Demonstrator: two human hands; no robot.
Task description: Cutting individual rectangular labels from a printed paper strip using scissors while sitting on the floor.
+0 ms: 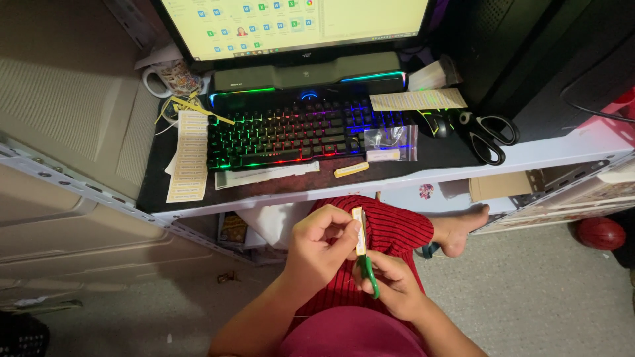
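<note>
- Label strip [359,231], 1 narrow yellow piece, stands upright above the lap, pinched in the left hand [322,246].
- Right hand [395,284] curls closed around 1 green-handled tool [370,274] just below.
- Desk [516,157] carries 1 lit keyboard [291,129], 1 pair of black scissors [491,134].

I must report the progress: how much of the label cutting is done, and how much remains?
Done: one cut strip lies before the keyboard. In hand: the left hand holds a yellow strip; the right hand holds green-handled scissors. Left: the label sheets appear uncut.
</note>
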